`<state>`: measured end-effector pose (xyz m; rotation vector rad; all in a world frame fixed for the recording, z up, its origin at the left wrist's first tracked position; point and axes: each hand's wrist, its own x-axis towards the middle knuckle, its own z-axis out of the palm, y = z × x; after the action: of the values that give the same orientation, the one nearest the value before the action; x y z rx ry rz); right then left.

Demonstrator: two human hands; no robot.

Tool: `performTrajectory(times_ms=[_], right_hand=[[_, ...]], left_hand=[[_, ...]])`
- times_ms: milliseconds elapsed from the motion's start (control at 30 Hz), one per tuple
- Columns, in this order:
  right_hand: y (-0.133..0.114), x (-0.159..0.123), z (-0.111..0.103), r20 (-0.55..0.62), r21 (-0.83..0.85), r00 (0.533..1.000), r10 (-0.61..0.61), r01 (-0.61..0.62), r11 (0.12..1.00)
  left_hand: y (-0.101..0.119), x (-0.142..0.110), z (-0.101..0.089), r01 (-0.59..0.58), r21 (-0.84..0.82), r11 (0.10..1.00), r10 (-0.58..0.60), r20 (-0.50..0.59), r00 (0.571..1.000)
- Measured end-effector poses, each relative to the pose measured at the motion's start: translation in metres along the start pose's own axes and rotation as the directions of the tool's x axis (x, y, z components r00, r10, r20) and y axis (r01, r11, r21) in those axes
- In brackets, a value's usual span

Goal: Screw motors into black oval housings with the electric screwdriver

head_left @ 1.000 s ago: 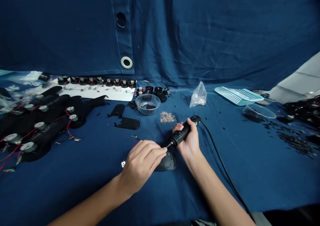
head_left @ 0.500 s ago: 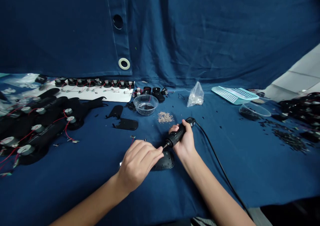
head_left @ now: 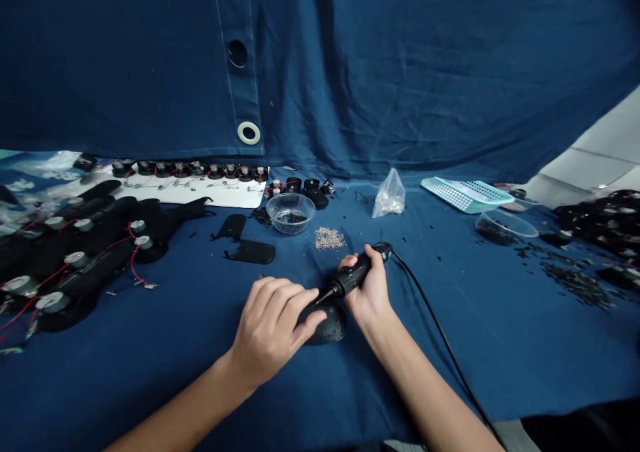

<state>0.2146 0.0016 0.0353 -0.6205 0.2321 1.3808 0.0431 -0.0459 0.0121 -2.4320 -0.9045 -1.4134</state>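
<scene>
My right hand (head_left: 371, 291) is wrapped round a black corded electric screwdriver (head_left: 351, 277), its tip angled down and left onto a black oval plastic part (head_left: 330, 327) lying on the blue cloth. My left hand (head_left: 273, 324) rests on the left end of that black part, fingers curled over it and pressing it down, fingertips close to the screwdriver tip. The screwdriver's black cable (head_left: 435, 332) runs off to the lower right. A small heap of silver screws (head_left: 329, 238) lies just beyond my hands.
A clear bowl (head_left: 291, 212) of dark bits, flat black plates (head_left: 251, 251), a plastic bag (head_left: 388, 196), a teal tray (head_left: 467, 194) and another clear bowl (head_left: 506, 225) lie around. Wired black assemblies (head_left: 75, 252) fill the left; black parts (head_left: 600, 239) pile at right.
My left hand has shifted from pinching at the screwdriver tip to lying over the black part. The screwdriver tip has come down onto the part. The view drifted slightly.
</scene>
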Motion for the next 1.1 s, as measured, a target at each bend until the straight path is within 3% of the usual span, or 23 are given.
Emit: performTrajectory(times_ms=[333,533,800,1100], right_hand=[[0.003,-0.001,-0.001,-0.023,-0.02,1.0,0.019,-0.02,1.0],[0.001,0.006,-0.003,-0.017,-0.068,1.0,-0.009,0.008,0.998],[0.002,0.008,-0.005,0.004,-0.083,1.0,-0.019,0.019,0.996],[0.004,0.012,-0.007,0.019,-0.125,0.999,-0.046,0.048,0.991]], left_hand=[[-0.001,-0.001,0.0,-0.035,-0.016,0.999,0.036,0.062,0.997],[-0.003,0.002,0.0,-0.007,-0.06,0.998,0.02,0.212,0.977],[-0.001,0.002,0.0,0.008,-0.049,0.999,0.007,0.295,0.955],[0.002,0.006,0.001,-0.029,-0.015,0.999,0.032,0.306,0.951]])
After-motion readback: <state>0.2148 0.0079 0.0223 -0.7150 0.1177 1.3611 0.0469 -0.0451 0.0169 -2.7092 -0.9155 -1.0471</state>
